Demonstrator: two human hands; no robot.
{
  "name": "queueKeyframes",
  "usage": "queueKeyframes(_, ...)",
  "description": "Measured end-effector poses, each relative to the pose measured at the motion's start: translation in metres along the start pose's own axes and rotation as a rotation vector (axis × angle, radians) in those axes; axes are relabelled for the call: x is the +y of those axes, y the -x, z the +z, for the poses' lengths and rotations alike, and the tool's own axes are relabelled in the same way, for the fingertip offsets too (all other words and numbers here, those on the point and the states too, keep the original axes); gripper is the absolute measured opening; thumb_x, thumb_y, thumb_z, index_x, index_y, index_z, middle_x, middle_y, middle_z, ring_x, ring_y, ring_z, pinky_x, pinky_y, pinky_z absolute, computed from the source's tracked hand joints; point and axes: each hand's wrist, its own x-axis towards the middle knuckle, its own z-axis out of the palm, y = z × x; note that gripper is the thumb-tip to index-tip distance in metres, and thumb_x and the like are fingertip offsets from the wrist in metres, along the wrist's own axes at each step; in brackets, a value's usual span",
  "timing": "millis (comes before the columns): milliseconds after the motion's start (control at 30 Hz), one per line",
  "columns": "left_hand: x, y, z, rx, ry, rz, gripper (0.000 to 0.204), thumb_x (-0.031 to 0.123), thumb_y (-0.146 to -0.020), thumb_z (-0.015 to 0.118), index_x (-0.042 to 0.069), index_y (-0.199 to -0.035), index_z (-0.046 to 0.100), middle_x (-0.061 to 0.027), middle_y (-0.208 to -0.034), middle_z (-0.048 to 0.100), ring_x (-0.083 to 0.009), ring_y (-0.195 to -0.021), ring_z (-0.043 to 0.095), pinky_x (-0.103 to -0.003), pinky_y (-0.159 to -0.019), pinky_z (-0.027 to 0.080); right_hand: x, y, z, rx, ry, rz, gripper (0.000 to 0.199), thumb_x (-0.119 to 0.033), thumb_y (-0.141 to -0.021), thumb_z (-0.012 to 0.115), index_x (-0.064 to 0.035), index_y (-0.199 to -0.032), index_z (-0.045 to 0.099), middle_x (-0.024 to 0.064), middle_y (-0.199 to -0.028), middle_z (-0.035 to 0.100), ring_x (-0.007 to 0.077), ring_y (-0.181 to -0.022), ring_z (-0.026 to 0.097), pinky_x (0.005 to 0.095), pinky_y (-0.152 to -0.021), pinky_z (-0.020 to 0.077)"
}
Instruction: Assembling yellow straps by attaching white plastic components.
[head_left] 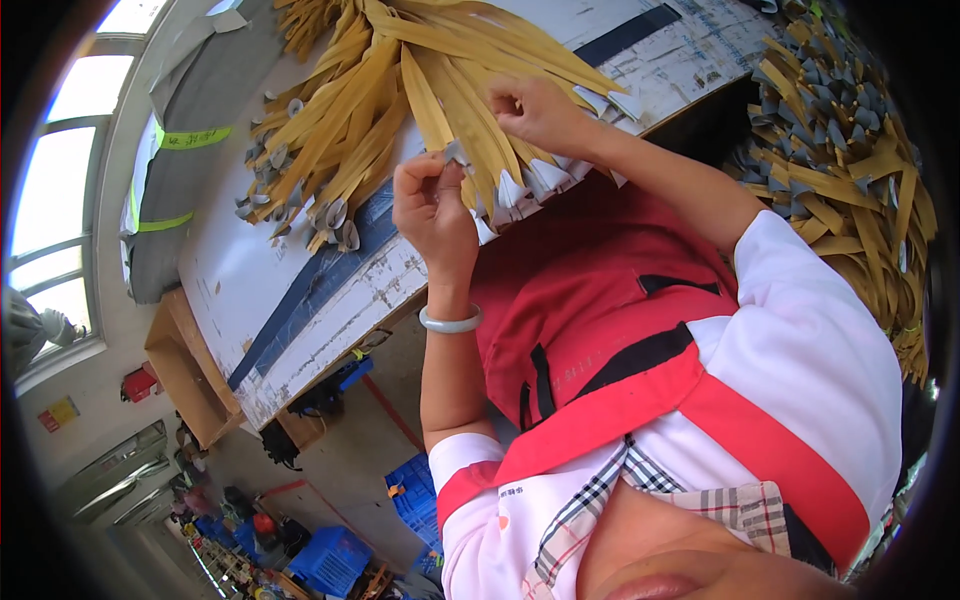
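Plenty of open room on the bench (pixel 240 265) left of the yellow straps (pixel 425 100); those straps hog the middle tho, and a grey bundle (pixel 190 180) walls off the far-left side.

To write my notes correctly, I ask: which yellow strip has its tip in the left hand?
The strip running down to the left hand, its grey tip held there; the white-tipped strips along the table edge have their tips free.

a head-worn fisheye camera is looking steeply down from close above, taking in the left hand (pixel 436 208), right hand (pixel 538 116) and table (pixel 232 268).
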Motion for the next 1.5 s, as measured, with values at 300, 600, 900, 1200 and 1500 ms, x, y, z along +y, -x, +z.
queueKeyframes(300, -0.007, 0.004, -0.017, -0.077, 0.275, -0.214, 0.008, 0.0, -0.093, 0.063, 0.0, -0.1, 0.059, -0.004, -0.093, 0.065, -0.0102, -0.082, 0.064, -0.025, -0.077, 0.052, -0.031, 0.014, 0.015, -0.102, -0.48, -0.003, 0.018, -0.018, -0.095, 0.066, -0.0035, -0.105, 0.062, 0.0007, -0.085, 0.063, 0.0076, -0.076, 0.06, 0.0227, -0.068, 0.0506)
queueKeyframes(600, -0.015, 0.005, -0.031, -0.113, 0.247, -0.281, 0.01, 0.003, -0.094, 0.064, 0.001, -0.104, 0.063, 0.0014, -0.093, 0.065, -0.0043, -0.081, 0.057, -0.017, -0.07, 0.042, -0.03, 0.007, 0.02, -0.273, -0.366, 0.119, 0.018, -0.013, -0.088, 0.073, -0.0039, -0.1, 0.064, 0.0015, -0.088, 0.067, 0.0073, -0.081, 0.063, 0.0227, -0.075, 0.0503)
queueKeyframes(900, -0.008, 0.002, -0.032, -0.106, 0.184, -0.207, 0.009, 0.006, -0.094, 0.065, 0.001, -0.102, 0.064, 0.0023, -0.09, 0.065, -0.0025, -0.077, 0.055, -0.017, -0.066, 0.04, -0.034, 0.006, 0.032, -0.244, -0.527, 0.072, 0.018, -0.009, -0.084, 0.076, -0.0034, -0.095, 0.064, 0.0006, -0.087, 0.067, 0.0069, -0.082, 0.063, 0.022, -0.073, 0.0505)
queueKeyframes(1200, -0.016, 0.007, -0.031, -0.029, 0.202, -0.21, 0.008, 0.002, -0.094, 0.062, 0.0, -0.102, 0.063, 0.0012, -0.089, 0.065, -0.0035, -0.077, 0.056, -0.017, -0.067, 0.042, -0.035, 0.013, 0.041, -0.144, -0.48, 0.143, 0.018, -0.015, -0.082, 0.081, -0.0056, -0.087, 0.067, -0.003, -0.078, 0.062, 0.0044, -0.07, 0.054, 0.0205, -0.063, 0.0436)
queueKeyframes(1500, -0.013, 0.011, -0.014, 0.111, 0.006, -0.029, 0.006, -0.004, -0.091, 0.062, 0.001, -0.095, 0.061, -0.0033, -0.09, 0.065, -0.011, -0.076, 0.059, -0.024, -0.069, 0.047, -0.038, 0.016, 0.047, -0.032, -0.21, -0.007, 0.007, -0.004, -0.086, 0.069, -0.0027, -0.087, 0.062, -0.0018, -0.078, 0.061, 0.0043, -0.073, 0.056, 0.0205, -0.068, 0.0458)
